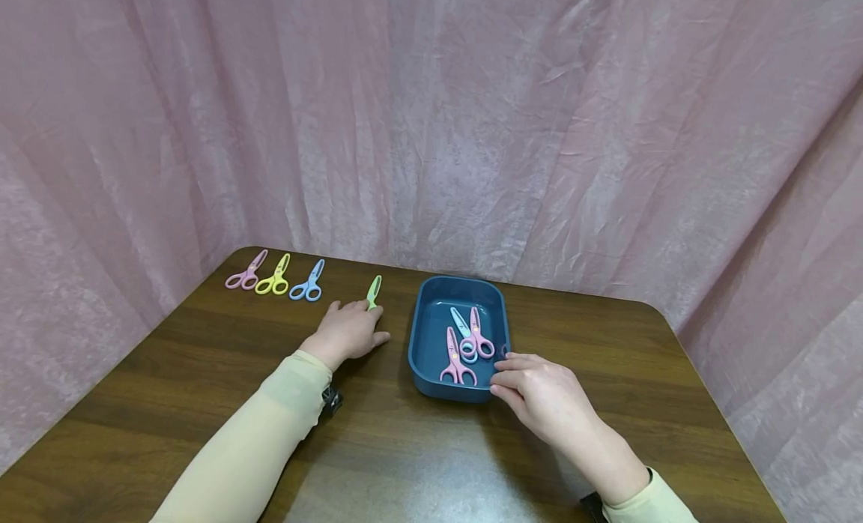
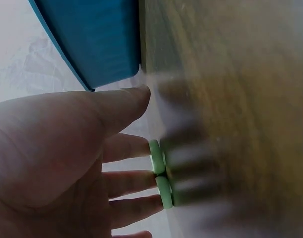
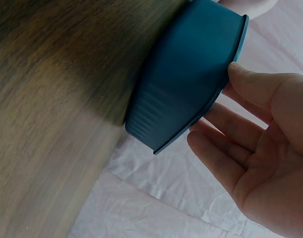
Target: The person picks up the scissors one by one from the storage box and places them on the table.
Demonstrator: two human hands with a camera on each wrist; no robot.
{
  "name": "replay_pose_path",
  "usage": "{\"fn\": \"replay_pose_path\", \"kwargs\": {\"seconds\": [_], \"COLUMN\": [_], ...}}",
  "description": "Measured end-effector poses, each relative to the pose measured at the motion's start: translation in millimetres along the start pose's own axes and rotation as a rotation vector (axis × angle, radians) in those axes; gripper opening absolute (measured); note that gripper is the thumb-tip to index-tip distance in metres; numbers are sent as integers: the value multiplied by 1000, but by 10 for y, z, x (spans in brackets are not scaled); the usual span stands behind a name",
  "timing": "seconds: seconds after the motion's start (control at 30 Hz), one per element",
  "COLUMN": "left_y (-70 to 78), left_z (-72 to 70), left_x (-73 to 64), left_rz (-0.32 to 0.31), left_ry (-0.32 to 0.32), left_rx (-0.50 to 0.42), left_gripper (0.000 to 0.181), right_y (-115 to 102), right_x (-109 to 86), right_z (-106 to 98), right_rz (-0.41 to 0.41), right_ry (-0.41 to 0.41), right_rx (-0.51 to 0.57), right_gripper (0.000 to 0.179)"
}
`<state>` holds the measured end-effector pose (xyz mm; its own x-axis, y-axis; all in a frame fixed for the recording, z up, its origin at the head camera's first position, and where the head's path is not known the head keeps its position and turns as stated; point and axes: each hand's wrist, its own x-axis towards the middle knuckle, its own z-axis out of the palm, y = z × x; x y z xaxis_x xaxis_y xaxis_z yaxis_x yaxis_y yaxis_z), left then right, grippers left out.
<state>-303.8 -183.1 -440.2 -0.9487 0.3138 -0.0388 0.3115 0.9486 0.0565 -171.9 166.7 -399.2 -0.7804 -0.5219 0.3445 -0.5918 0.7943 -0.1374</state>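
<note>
A pair of green scissors (image 1: 374, 289) lies on the table left of the blue box. My left hand (image 1: 347, 332) reaches over their handles, with extended fingertips touching the green finger loops (image 2: 156, 156) and the thumb apart from them. With the right hand (image 1: 542, 392) I pinch the near right rim of the blue box (image 1: 425, 387), the thumb (image 3: 250, 84) at the outer side and the fingers over the edge. Inside the box lie two pink scissors (image 1: 452, 351) and a light blue pair (image 1: 461, 322) partly under one of them.
At the table's far left lie a pink-purple pair of scissors (image 1: 251, 272), a yellow pair (image 1: 278, 274) and a blue pair (image 1: 312, 279), in a row. Pink curtains (image 1: 458, 133) hang behind the brown wooden table (image 1: 593, 328).
</note>
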Motion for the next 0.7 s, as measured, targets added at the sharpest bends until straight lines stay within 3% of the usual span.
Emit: {"fn": "replay_pose_path", "kwargs": {"seconds": [0.07, 0.17, 0.3, 0.6, 0.7], "left_y": [-8, 71, 57, -52, -165], "left_z": [-2, -163, -191, -159, -33], "left_x": [14, -68, -75, -2, 102], "left_rz": [-9, -27, -34, -54, -59], "left_ry": [-1, -44, -56, -62, -48], "left_rx": [-8, -18, -22, -25, -29], "left_gripper": [63, 62, 63, 63, 64], "right_y": [1, 2, 5, 8, 11], "right_x": [0, 1, 2, 4, 7], "right_z": [2, 6, 8, -1, 0], "right_rz": [-2, -6, -8, 2, -1], "right_ry": [0, 0, 0, -8, -5], "right_rx": [0, 0, -4, 3, 5], "right_gripper": [16, 16, 16, 17, 17]}}
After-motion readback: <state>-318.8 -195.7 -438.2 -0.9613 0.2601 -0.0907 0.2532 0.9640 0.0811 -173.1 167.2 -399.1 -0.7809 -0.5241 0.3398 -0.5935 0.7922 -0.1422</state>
